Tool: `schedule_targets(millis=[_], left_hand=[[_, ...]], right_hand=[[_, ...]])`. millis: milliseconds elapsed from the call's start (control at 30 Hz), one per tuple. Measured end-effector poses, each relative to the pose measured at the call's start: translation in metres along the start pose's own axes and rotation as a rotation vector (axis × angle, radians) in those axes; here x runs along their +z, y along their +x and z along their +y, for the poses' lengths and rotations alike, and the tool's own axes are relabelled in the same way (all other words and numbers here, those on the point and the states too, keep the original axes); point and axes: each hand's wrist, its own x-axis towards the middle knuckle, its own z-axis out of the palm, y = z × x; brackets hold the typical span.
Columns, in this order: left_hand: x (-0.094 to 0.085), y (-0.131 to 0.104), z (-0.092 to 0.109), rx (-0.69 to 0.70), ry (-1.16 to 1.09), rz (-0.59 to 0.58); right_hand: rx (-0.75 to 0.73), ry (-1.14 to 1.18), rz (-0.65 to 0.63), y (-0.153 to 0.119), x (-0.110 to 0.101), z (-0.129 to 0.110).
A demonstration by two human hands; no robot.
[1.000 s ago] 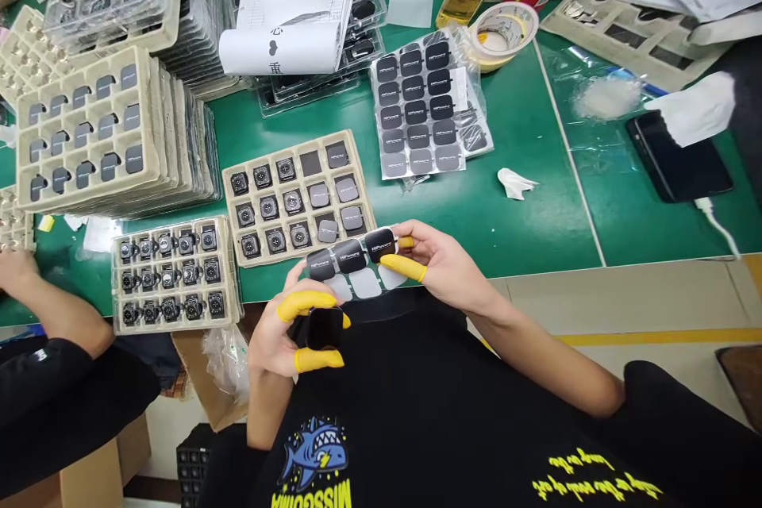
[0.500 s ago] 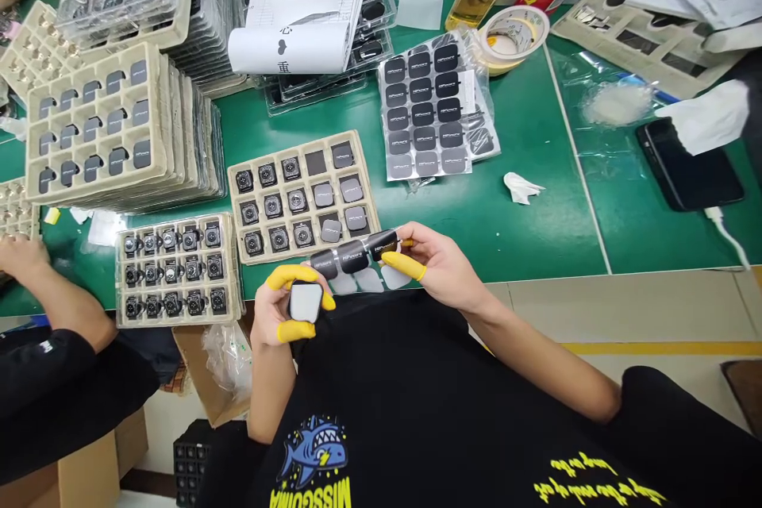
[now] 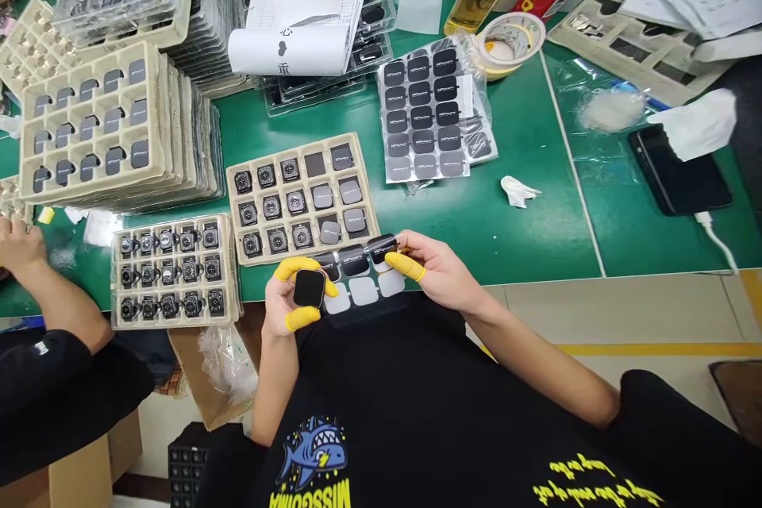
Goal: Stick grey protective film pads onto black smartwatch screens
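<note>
My left hand [image 3: 284, 300], with yellow finger cots, is closed around a square watch case [image 3: 309, 288], its dark face turned up. My right hand [image 3: 437, 266], also in yellow finger cots, pinches the right end of a strip of protective film stickers [image 3: 353, 260]. Dark printed stickers run along the strip's upper row, and blank pale pieces hang below. The strip's left end lies behind the watch case and left fingers. Just beyond my hands is a beige tray [image 3: 370, 210] with watch cases in its left part and dark film-covered ones at right.
A second tray of watch cases [image 3: 235, 286] and a tall tray stack [image 3: 184, 151] stand at left. Sticker sheets [image 3: 422, 113], a tape roll [image 3: 539, 36], crumpled tissue [image 3: 519, 192] and a phone [image 3: 684, 175] lie beyond. Another person's hand [image 3: 21, 250] rests at far left.
My left hand has moved slightly up and right and tilted the watch case, so its face went from bright glare to dark. The strip's pale lower pieces now show more fully.
</note>
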Motion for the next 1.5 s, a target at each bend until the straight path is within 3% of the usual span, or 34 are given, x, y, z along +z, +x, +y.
schedule_targets(millis=[200, 333, 433, 600, 800, 1133, 1333, 1500], left_hand=[[0.001, -0.011, 0.002, 0.077, 0.154, -0.077], [0.0, -0.014, 0.005, 0.123, 0.237, -0.162], [0.0, -0.014, 0.006, 0.144, 0.258, -0.144], [0.002, -0.013, 0.005, 0.154, 0.29, -0.125], [0.002, -0.011, 0.004, 0.178, 0.285, -0.137], [0.003, -0.009, -0.015, 0.105, 0.158, -0.102], [-0.01, -0.009, -0.028, 0.042, 0.14, -0.024], [-0.018, -0.01, -0.035, 0.077, 0.166, 0.041]], right_hand=[[0.018, 0.02, -0.068, 0.001, -0.005, -0.005], [0.087, 0.02, -0.005, 0.003, -0.002, -0.006], [0.071, -0.022, 0.014, 0.005, -0.001, -0.005], [-0.11, -0.184, 0.083, 0.008, -0.01, -0.007], [-0.39, -0.435, 0.078, 0.011, -0.016, -0.005], [-0.797, -0.66, 0.217, 0.01, -0.022, 0.012], [-0.835, -0.71, 0.068, -0.006, -0.016, 0.005], [-0.754, -0.502, -0.034, -0.023, -0.009, -0.017]])
